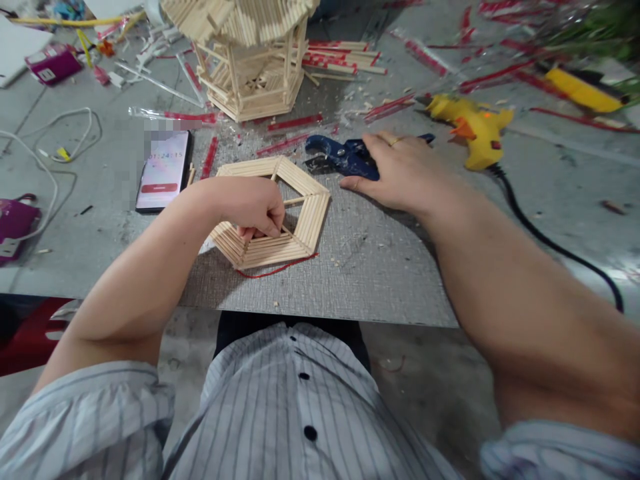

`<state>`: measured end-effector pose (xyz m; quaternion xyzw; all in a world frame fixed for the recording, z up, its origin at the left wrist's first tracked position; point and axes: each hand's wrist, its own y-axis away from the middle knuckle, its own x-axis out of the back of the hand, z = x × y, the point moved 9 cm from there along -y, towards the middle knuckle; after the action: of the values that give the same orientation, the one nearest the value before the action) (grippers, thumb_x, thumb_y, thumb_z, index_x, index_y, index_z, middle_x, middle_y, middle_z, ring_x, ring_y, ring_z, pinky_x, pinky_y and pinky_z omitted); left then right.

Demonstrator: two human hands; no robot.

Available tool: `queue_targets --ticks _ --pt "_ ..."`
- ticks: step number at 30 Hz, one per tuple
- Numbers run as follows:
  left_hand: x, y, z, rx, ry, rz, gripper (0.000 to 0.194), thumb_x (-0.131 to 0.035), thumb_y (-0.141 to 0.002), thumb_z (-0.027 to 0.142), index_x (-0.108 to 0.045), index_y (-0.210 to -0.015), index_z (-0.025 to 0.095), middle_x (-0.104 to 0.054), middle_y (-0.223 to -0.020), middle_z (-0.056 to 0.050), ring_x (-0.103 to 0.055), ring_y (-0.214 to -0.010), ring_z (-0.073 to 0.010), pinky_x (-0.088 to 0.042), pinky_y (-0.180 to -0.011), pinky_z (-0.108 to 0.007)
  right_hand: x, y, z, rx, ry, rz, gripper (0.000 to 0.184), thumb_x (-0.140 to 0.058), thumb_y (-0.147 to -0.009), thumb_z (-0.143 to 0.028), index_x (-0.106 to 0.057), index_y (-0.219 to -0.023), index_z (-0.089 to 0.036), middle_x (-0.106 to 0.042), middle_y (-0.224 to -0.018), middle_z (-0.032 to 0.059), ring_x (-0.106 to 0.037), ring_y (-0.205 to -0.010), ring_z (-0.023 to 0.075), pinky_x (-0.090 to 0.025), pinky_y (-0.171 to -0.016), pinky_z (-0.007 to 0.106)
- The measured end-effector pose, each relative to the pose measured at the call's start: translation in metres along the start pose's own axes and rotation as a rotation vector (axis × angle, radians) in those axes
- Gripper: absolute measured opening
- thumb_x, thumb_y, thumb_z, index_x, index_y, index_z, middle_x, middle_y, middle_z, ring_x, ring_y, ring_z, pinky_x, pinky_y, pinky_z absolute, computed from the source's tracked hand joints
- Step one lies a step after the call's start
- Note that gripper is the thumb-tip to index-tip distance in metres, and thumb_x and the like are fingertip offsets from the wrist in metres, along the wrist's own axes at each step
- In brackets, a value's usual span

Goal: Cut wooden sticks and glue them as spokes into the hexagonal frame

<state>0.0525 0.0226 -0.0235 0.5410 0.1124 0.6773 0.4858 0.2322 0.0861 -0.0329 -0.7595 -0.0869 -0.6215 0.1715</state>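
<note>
A flat hexagonal frame of wooden sticks (305,220) lies on the grey table (380,280) in front of me. My left hand (253,210) rests on it with curled fingers that pinch a thin stick in the frame's open middle. My right hand (400,170) lies over the handles of blue cutting pliers (335,157), just right of the frame; the fingers are laid flat over them. The pliers' jaws point at the frame's upper right edge.
A hexagonal stick pavilion (250,60) stands at the back. A yellow glue gun (473,127) with a black cord (550,243) lies to the right. A phone (164,170) lies on the left, near white cables. Red wrappers and loose sticks litter the far table.
</note>
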Motion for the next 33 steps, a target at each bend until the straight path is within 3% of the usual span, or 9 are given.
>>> queue_targets --ticks 8,13,19,21,23,26,29,33 --pt "0.001 0.0 -0.001 0.014 0.01 -0.006 0.011 -0.061 -0.075 0.023 -0.07 -0.069 0.018 -0.062 -0.054 0.002 -0.057 -0.052 -0.0108 -0.04 -0.061 -0.024 0.003 0.004 -0.003 0.009 -0.004 0.01 0.061 -0.053 -0.091 -0.059 -0.054 -0.141 -0.024 -0.05 -0.149 0.0164 -0.045 -0.134 0.0445 -0.035 -0.106 0.066" --pt "0.001 0.003 0.0 0.005 -0.077 -0.025 0.018 -0.057 -0.08 0.029 -0.069 -0.075 0.017 -0.064 -0.058 0.0 -0.057 -0.053 -0.0116 -0.039 -0.058 -0.023 0.007 0.004 -0.006 -0.006 0.082 -0.01 0.066 -0.051 -0.092 -0.063 -0.055 -0.141 -0.019 -0.052 -0.148 0.0187 -0.048 -0.133 0.0437 -0.028 -0.11 0.069" --pt "0.004 0.001 -0.004 -0.011 -0.098 -0.023 0.027 -0.054 -0.084 0.037 -0.072 -0.083 0.017 -0.065 -0.065 -0.001 -0.057 -0.056 -0.0108 -0.04 -0.057 -0.021 0.023 -0.003 -0.003 -0.101 0.127 0.077 0.058 -0.039 -0.097 -0.062 -0.066 -0.128 -0.021 -0.064 -0.135 0.0148 -0.056 -0.126 0.0379 -0.036 -0.109 0.061" --pt "0.007 0.0 -0.003 -0.013 -0.12 0.007 0.026 -0.056 -0.082 0.037 -0.073 -0.083 0.017 -0.067 -0.069 -0.002 -0.058 -0.06 -0.0113 -0.041 -0.06 -0.021 0.034 -0.004 0.017 -0.183 0.084 0.151 0.054 -0.033 -0.101 -0.055 -0.068 -0.123 -0.021 -0.068 -0.128 0.0142 -0.06 -0.121 0.0351 -0.042 -0.103 0.056" --pt "0.01 0.0 -0.002 -0.02 -0.142 0.049 0.025 -0.057 -0.081 0.038 -0.073 -0.081 0.018 -0.069 -0.072 -0.001 -0.058 -0.063 -0.0118 -0.04 -0.062 -0.022 0.047 0.002 0.056 -0.338 0.055 0.294 0.048 -0.034 -0.102 -0.047 -0.069 -0.12 -0.018 -0.069 -0.12 0.0152 -0.061 -0.116 0.0342 -0.045 -0.097 0.054" --pt "0.014 -0.002 -0.004 -0.034 -0.114 0.092 0.026 -0.058 -0.081 0.04 -0.074 -0.083 0.019 -0.07 -0.076 -0.001 -0.058 -0.066 -0.0121 -0.039 -0.063 -0.023 0.056 0.02 0.126 -0.581 0.016 0.515 0.032 -0.056 -0.093 -0.042 -0.069 -0.104 -0.015 -0.067 -0.115 0.02 -0.056 -0.117 0.0365 -0.043 -0.097 0.056" --pt "0.017 -0.003 -0.008 -0.029 0.026 0.121 0.02 -0.061 -0.08 0.034 -0.071 -0.083 0.018 -0.066 -0.07 0.0 -0.056 -0.059 -0.01 -0.039 -0.06 -0.022 0.034 0.034 0.189 -0.788 -0.149 0.554 0.028 -0.076 -0.077 -0.042 -0.058 -0.075 -0.021 -0.066 -0.097 0.0214 -0.053 -0.115 0.0399 -0.039 -0.096 0.065" --pt "0.029 0.0 -0.013 -0.036 0.381 0.266 0.015 -0.061 -0.082 0.023 -0.064 -0.07 0.014 -0.052 -0.051 0.004 -0.041 -0.042 -0.0028 -0.028 -0.051 -0.019 0.003 0.033 0.231 -0.804 -0.341 0.498 0.046 -0.075 -0.075 -0.039 -0.034 -0.057 -0.029 -0.057 -0.07 0.012 -0.057 -0.112 0.0405 -0.04 -0.096 0.065"
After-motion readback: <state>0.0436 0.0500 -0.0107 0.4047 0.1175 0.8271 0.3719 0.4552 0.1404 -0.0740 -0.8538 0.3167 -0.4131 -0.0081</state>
